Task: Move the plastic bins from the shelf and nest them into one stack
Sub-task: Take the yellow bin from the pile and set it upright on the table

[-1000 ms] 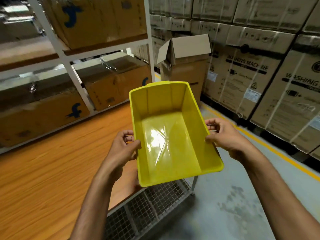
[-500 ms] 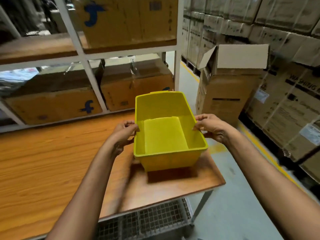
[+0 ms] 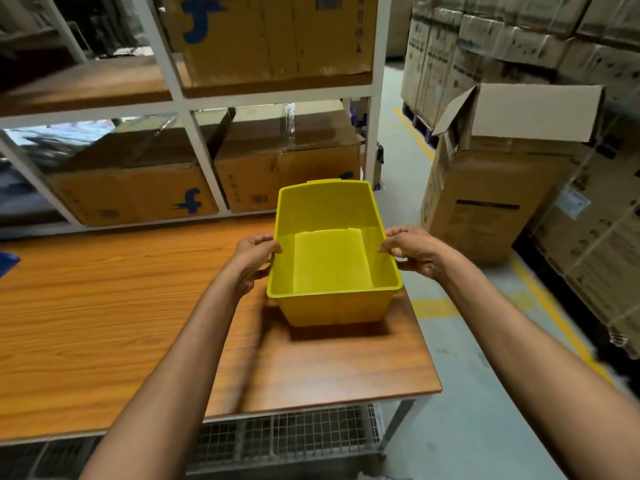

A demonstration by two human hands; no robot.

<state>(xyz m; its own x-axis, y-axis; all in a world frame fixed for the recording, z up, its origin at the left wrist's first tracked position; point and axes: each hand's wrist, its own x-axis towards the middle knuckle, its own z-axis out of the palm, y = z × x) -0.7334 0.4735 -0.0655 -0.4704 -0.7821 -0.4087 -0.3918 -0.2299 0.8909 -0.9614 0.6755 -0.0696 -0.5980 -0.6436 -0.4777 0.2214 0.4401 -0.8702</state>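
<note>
My left hand point(image 3: 254, 259) and right hand point(image 3: 414, 252) each pinch a side rim of the empty bin point(image 3: 332, 306) to hold it level, upright, low over the table's point(image 3: 104, 306) right end, probably where the stack starts

Wooden table point(image 3: 86, 323), open carton point(image 3: 502, 188), stacked boxes point(image 3: 519, 39)

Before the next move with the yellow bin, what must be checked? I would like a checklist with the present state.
1. The left-hand grip and right-hand grip hold the yellow bin by its side rims: ok.
2. Bin upright: ok.
3. Bin empty inside: ok.
4. Bin bottom resting on the table: cannot tell.
5. Bin inside the table's right edge: ok, but close.
6. Another bin for nesting: cannot tell; only a blue corner at far left.
</note>
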